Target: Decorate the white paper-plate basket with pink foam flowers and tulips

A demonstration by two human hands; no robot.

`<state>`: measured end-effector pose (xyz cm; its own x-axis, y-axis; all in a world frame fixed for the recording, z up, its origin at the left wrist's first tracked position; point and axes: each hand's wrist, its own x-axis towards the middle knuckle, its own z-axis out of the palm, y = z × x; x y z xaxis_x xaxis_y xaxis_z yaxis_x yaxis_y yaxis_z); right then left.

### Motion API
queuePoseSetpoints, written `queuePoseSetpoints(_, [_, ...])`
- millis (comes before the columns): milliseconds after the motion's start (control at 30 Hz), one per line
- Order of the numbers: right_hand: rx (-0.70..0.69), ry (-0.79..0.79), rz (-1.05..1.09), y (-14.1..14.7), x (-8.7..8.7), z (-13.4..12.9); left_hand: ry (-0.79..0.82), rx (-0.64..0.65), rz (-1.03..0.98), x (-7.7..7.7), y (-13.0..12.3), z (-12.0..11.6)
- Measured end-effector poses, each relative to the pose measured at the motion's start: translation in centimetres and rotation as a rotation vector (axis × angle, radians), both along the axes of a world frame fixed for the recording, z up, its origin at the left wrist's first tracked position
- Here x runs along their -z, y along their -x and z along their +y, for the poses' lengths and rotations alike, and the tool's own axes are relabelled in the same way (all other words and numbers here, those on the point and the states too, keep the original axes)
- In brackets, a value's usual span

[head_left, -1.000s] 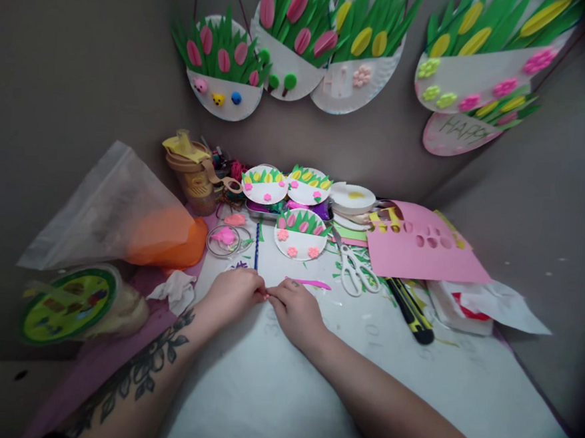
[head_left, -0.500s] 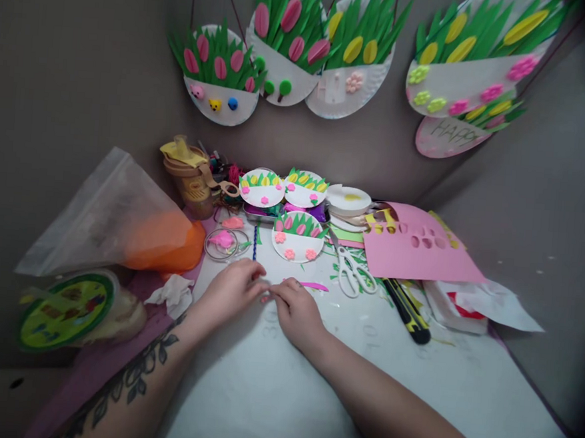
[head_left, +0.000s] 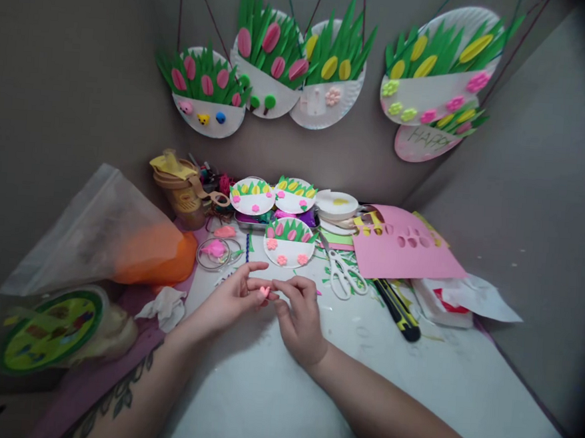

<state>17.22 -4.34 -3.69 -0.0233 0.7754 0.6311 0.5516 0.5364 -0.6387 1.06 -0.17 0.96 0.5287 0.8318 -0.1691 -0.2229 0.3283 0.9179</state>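
A small pink clay piece (head_left: 265, 291), notched at the top like a heart or petals, is pinched between the thumb and fingers of my left hand (head_left: 233, 296). The index finger of that hand stretches out above it. My right hand (head_left: 301, 321) is curled, its thumb and fingertips meeting at the right side of the piece. Both hands are raised over the white table. Just beyond them lies a small paper plate (head_left: 290, 253) with green paper grass, pink tulips and pink clay flowers. A sliver of a bright pink tool shows behind my right hand.
White scissors (head_left: 341, 276) and a yellow-black utility knife (head_left: 400, 313) lie to the right, beside a pink cut-out sheet (head_left: 410, 254). An orange clay bag (head_left: 157, 256), a green-lidded tub (head_left: 54, 329) and a brown cup (head_left: 178, 194) stand left. Decorated plates (head_left: 210, 113) hang behind.
My hands have lifted and turned, and the pink clay piece now shows between the fingers. My left index finger has stretched out. The head view has tilted up slightly and shifted right.
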Motion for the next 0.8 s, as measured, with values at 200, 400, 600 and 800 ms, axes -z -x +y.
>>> queuePoseSetpoints(200, [-0.044,-0.002,-0.010,-0.05,0.04,0.25,-0.007,0.061,-0.005,0.67,0.17,0.00])
queuePoseSetpoints(400, [-0.027,0.015,0.021,0.00,-0.30,0.26,-0.087,0.038,0.203,0.25,0.04,0.16])
queuePoseSetpoints(600, [-0.057,0.046,0.019,-0.10,-0.08,0.41,-0.166,-0.038,0.310,0.33,-0.12,0.33])
queuePoseSetpoints(800, [-0.052,0.063,0.033,-0.21,0.06,0.59,-0.133,-0.064,0.317,0.82,0.07,0.55])
